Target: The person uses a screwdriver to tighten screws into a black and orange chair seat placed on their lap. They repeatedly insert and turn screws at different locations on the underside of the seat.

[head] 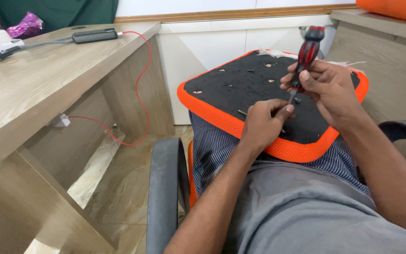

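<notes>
A: Here, an orange-edged seat pad (278,150) lies upside down across the person's lap, black underside up, with a red-and-black screwdriver (306,54) standing nearly upright over a small fastener (297,100) near the pad's right half.

B: And the hands?

A: The right hand (327,89) is wrapped closed around the screwdriver's lower handle; the left hand (261,124) rests on the black underside, fingers curled narrow, thumb and forefinger pinched close to the tip as if steadying it.

B: What could go wrong?

A: The tip could skip off the fastener and catch the left fingertips, which sit right beside it. The pad is only balanced on the thighs (nothing clamps it), so a hard push may tilt it and roll loose screws (251,70) off toward the floor.

B: What is unclear?

A: The tip itself is hidden behind the fingers, so whether it is seated in the fastener cannot be told. The small specks on the black surface are too small to sort into holes or hardware. Beyond, a wooden desk (34,94) carries a red cable (142,84), and a grey armrest (165,188) is cut off below.
</notes>
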